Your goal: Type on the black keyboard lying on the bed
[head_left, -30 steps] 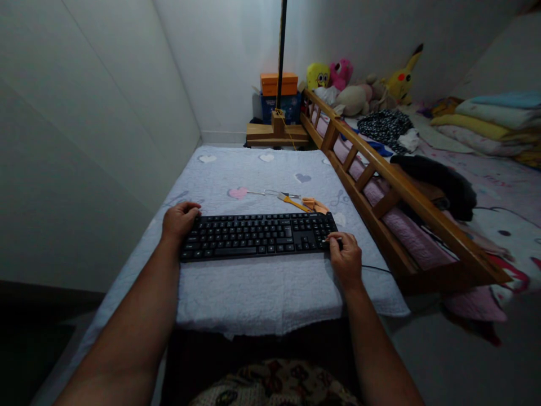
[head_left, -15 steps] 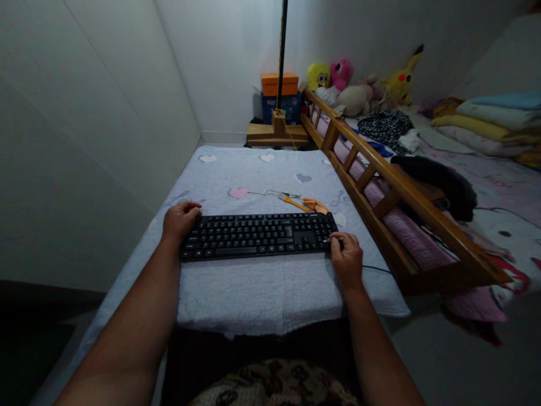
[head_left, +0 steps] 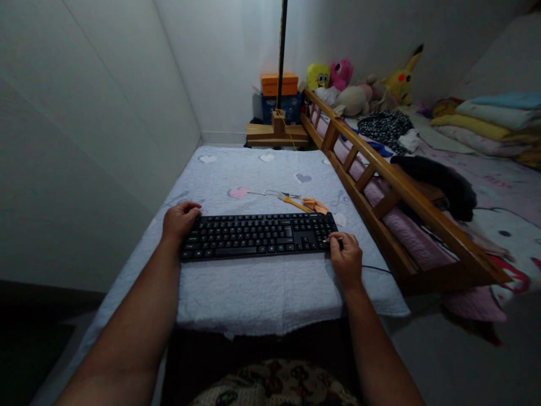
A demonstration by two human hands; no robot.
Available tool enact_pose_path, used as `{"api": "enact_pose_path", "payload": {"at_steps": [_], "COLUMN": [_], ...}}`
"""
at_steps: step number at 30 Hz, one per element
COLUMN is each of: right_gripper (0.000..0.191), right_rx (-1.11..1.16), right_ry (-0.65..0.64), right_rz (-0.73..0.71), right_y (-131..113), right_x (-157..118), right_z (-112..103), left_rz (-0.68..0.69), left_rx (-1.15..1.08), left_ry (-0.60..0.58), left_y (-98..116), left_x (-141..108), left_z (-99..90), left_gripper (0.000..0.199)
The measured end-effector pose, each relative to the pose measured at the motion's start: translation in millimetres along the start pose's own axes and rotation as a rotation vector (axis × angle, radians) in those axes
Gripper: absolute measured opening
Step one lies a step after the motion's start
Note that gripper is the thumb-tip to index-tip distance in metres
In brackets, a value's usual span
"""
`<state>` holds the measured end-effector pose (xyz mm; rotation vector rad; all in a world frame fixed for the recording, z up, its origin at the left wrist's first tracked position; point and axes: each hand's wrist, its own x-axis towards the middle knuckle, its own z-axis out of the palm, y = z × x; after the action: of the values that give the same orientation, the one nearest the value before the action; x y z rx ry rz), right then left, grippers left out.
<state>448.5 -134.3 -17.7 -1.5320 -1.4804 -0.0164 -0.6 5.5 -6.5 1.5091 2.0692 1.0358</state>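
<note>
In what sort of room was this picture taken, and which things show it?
Most likely a bedroom in a home: on the right is a bed with a wooden rail, plush toys lie at its far end, and what looks like folded bedding is stacked on it.

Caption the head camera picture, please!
Black keyboard on heart-patterned cloth, left hand at one end, right hand pinching a thin tool.
</note>
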Motion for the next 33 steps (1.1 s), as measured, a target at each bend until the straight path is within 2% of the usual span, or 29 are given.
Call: {"api": "enact_pose_path", "payload": {"at_steps": [7, 14, 33], "right_gripper": [0.017, 0.016, 0.019], "right_rx": [0.039, 0.076, -0.006], "right_ry": [-0.063, -0.099, -0.011], "right_rz": [-0.02, -0.022, 0.014], "right_y": [-2.7, -5.1, 3.5], "right_x": [-0.1, 0.0, -0.3], "right_z": [-0.9, -0.4, -0.1], "left_rz": [0.0, -0.003, -0.012], "left_rx": [-0.018, -0.019, -0.015], "left_ry": [-0.002, 0.002, -0.008], "left_y": [-9.7, -9.2, -2.0], "left_x": [4.7, 4.2, -0.3], "left_z": [3.2, 3.8, -0.6], "left_gripper": [0.028, 0.028, 0.027]}}
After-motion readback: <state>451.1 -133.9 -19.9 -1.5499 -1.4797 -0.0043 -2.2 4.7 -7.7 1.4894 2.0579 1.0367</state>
